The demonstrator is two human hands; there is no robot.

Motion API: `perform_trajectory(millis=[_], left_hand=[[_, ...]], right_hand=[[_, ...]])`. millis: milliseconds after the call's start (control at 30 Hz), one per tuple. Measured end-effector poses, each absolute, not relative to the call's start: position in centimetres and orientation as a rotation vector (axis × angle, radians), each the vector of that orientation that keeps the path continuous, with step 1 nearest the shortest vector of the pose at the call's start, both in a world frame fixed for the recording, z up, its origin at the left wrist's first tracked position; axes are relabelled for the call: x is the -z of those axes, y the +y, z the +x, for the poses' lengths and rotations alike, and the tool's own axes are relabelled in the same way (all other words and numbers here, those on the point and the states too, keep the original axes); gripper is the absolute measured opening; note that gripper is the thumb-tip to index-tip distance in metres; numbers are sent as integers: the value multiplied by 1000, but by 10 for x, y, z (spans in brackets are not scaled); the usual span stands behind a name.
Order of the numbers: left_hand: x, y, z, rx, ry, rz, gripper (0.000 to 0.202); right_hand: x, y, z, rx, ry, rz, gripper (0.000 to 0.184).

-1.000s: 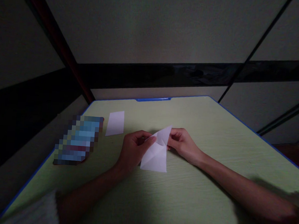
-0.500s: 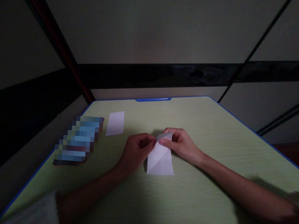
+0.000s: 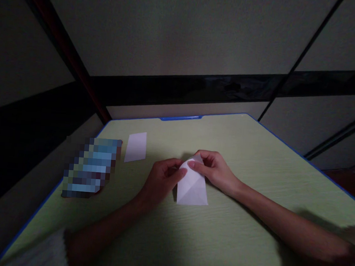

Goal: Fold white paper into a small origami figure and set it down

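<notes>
A small white sheet of paper (image 3: 193,189) with diagonal crease lines is held between both hands over the middle of the table. My left hand (image 3: 163,179) pinches its upper left edge, thumb on top and fingers behind. At the upper right, my right hand (image 3: 214,167) grips the sheet with the thumb lying flat on its face and the other fingers underneath. The top of the paper bends between the two thumbs. Its lower edge points toward me.
The pale green table (image 3: 250,220) has a blue rim and a blue handle (image 3: 181,118) at the far edge. Another white piece of paper (image 3: 136,147) lies left of my hands. Beside it is a blurred-out flat object (image 3: 93,169). Cabinet panels (image 3: 185,35) stand behind the table.
My left thumb has moved onto the front of the paper. The upper edge, a raised peak before, now curves over, and the sheet's lower edge has lifted slightly.
</notes>
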State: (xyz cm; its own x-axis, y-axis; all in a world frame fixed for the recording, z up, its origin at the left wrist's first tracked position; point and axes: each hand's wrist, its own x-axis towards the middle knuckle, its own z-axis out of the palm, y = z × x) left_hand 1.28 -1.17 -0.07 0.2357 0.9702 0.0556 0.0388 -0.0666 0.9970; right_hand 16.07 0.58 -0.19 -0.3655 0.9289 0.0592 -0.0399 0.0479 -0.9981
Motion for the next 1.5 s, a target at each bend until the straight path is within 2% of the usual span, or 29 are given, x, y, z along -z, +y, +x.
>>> perform_trajectory(millis=[133,267,433,767,1000,1167,1267,1500], left_hand=[[4,-10,13,-1028,1082,1423,15],[7,-8,11,-994,1106,1448,19],[7,-6,11,-992,1105,1412,16],[-2,-10,13,-1080,1141,1348,12],[2,-11,13,-1126,1253,1410,10],[2,-12,14,-1109,1244,1450,7],[2,-12,14,-1100,1224,1428,6],[7,-9,14,-1058,1160,1354,7]], right_hand=[[3,6,161,-1417,-1470,-868,12],[3,5,162,-1293,-1536,-754,19],[3,4,165,-1124,-1658,-655,18],[0,4,168,-1152,-1763,-639,18],[-5,4,170,-1255,-1780,-625,28],[0,5,163,-1275,-1634,-824,13],[1,4,162,-1339,-1591,-860,11],[2,8,165,-1170,-1640,-859,6]])
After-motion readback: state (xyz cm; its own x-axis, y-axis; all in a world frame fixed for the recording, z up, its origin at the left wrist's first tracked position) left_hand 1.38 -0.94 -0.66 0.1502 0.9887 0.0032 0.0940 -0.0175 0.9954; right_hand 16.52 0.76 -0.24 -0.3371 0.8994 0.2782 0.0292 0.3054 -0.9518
